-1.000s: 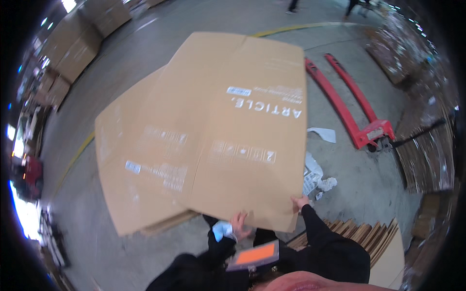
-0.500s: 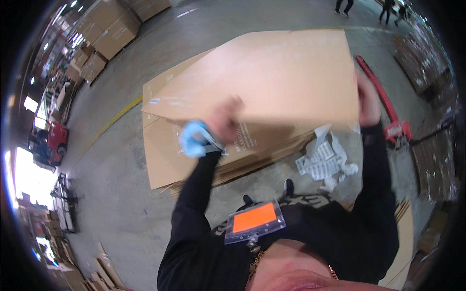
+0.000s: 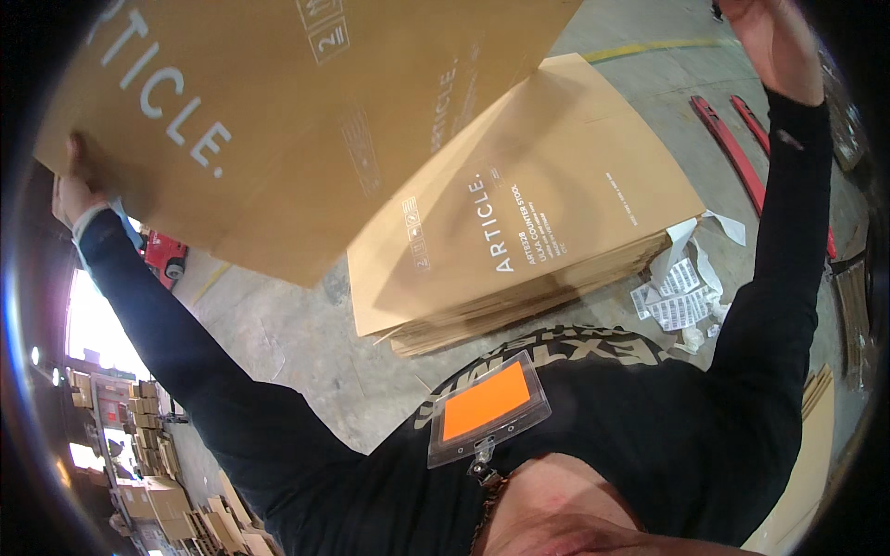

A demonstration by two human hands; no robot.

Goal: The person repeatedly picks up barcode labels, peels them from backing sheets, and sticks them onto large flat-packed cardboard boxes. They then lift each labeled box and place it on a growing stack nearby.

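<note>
My left hand (image 3: 74,190) grips the flattened carton sheet (image 3: 278,120) at upper left, my right hand (image 3: 774,42) steadies its far edge, lifting it clear of the stack (image 3: 528,232).

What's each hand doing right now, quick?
Left hand: closed on the edge of the raised cardboard sheet.
Right hand: up at the sheet's far side; grip cannot be told.
</note>
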